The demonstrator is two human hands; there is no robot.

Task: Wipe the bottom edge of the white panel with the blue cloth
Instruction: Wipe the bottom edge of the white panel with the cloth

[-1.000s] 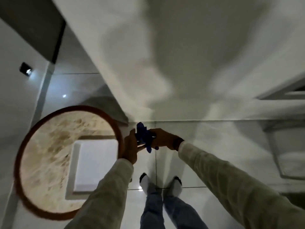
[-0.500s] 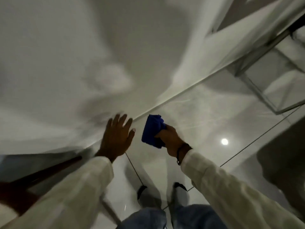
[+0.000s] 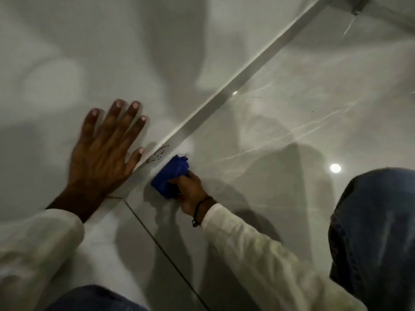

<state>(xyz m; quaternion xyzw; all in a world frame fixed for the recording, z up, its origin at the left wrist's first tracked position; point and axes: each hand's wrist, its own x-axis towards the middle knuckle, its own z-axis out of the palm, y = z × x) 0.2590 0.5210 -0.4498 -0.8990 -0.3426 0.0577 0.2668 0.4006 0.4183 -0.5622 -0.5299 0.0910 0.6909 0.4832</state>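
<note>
The white panel (image 3: 94,52) fills the upper left of the head view. Its bottom edge (image 3: 224,95) runs as a pale strip diagonally from upper right down to the centre. Black scribble marks (image 3: 158,154) sit on that edge. My left hand (image 3: 105,151) lies flat on the panel with fingers spread, just left of the marks. My right hand (image 3: 190,189) grips a bunched blue cloth (image 3: 171,178) and presses it at the edge, just below and right of the marks.
Glossy grey floor tiles (image 3: 292,135) with a dark grout line (image 3: 161,250) lie to the right and below. A ceiling light reflects on the floor (image 3: 335,168). My knee in blue jeans (image 3: 377,239) is at the right, another at the bottom (image 3: 94,299).
The view has dropped much closer to the floor. My left hand has settled flat on the panel. My right hand has brought the blue cloth down against the bottom edge by the marks.
</note>
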